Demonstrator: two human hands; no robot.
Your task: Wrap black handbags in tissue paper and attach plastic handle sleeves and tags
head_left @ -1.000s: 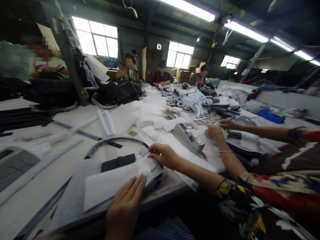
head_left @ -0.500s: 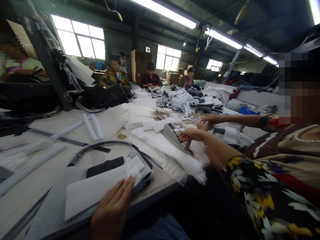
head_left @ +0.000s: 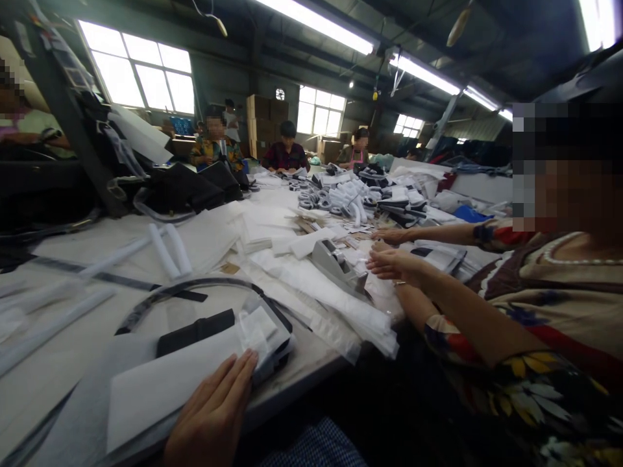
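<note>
My left hand (head_left: 214,402) lies flat, fingers stretched together, on a folded white sheet (head_left: 175,383). Under and beside the sheet is a dark strap (head_left: 195,332) with a long loop curving behind it. Clear plastic film (head_left: 257,331) and a white piece cover its right end. My right hand (head_left: 396,264), in a dark floral sleeve, reaches in from the right, just past a grey tape dispenser (head_left: 335,266). Its fingertips come together at what looks like a strip of clear tape (head_left: 361,255), small and faint.
A co-worker's hand (head_left: 396,235) rests on the table just beyond my right hand. White sheets (head_left: 311,292) lie around the dispenser. Padded white tubes (head_left: 170,250) lie at left. Wrapped handles (head_left: 341,194) are heaped farther back. Several people sit across the table.
My right hand has drawn away from the tape dispenser to the right. The co-worker's hand has spread out on the table. My left hand stays on the white sheet; the view has shifted slightly.
</note>
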